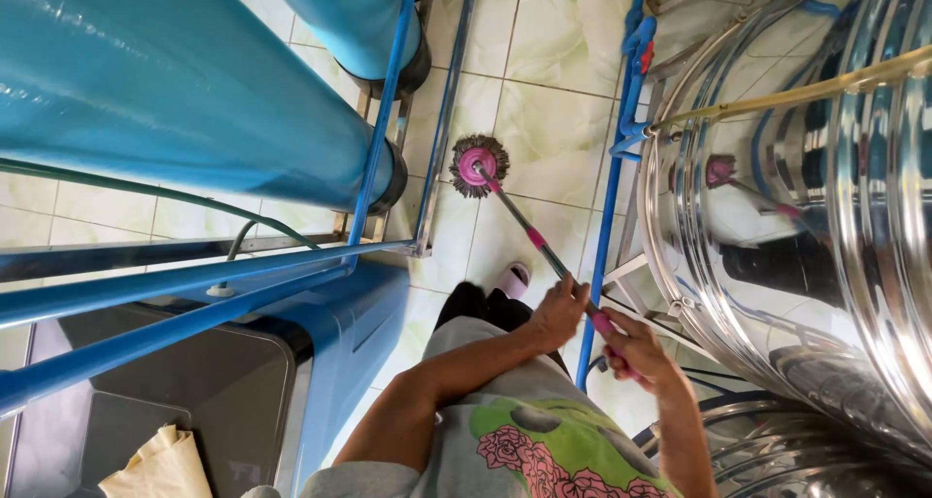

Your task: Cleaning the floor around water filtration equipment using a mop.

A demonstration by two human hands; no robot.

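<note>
Nearest the camera, both bare hands close around one long-handled mop with a pink-and-grey metal shaft: the right hand (633, 348) wraps the pink grip at the shaft's upper end, and the left hand (558, 311) clasps the shaft just below it, fingers curled fully round. From there the mop shaft (529, 234) slants away and down to the round mop head (479, 165), a pink disc ringed with dark brownish strands, which rests on the pale green marbled tile floor (553, 119) in the aisle, close by the foot of the blue-painted metal frame (383, 119). One foot in a pale slipper (515, 280) shows below the hands. Judging by this, the work is mid-stroke at mopping the aisle floor; the next move seems to call for a steady two-handed push or pull along the tiles, keeping the head clear of the frame's legs and of the blue pipe (607, 197) on the other side. Counted: one mop, two hands on it, two large blue cylindrical tanks (175, 81) lying in the frame, one big ribbed stainless-steel tank (825, 216) at the right, whose polished wall mirrors the mop, and one yellowish cloth (160, 464) on a grey bin lid at the lower left corner.
</note>
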